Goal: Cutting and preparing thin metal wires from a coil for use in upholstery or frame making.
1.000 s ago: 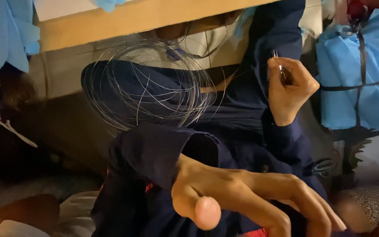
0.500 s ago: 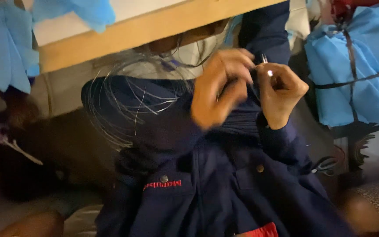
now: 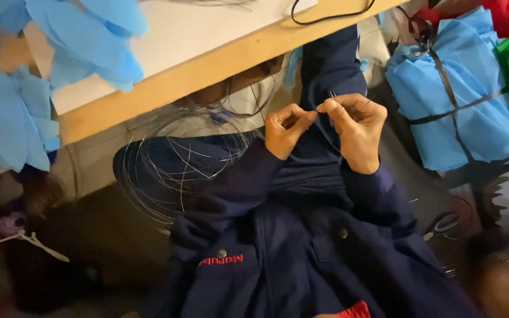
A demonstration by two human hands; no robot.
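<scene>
My left hand (image 3: 287,131) and my right hand (image 3: 354,126) meet in front of my chest, just below the table edge. Both pinch the end of a thin grey wire (image 3: 329,97), fingertips almost touching. Short wire tips stick up above my right thumb. A loose coil of the same thin wire (image 3: 172,171) hangs to the left, over my left sleeve and lap. I wear a dark blue jacket (image 3: 301,247) with studs.
A wooden-edged table (image 3: 178,76) with a white top crosses the upper view, a black cable (image 3: 325,15) on it. A bundle of blue sheets tied with a black strap (image 3: 455,88) sits on the right, loose blue sheets (image 3: 13,118) on the left. Scissors (image 3: 443,224) lie lower right.
My left hand rose from low near the camera up to my right hand and closed on the wire end. The right hand stayed roughly in place.
</scene>
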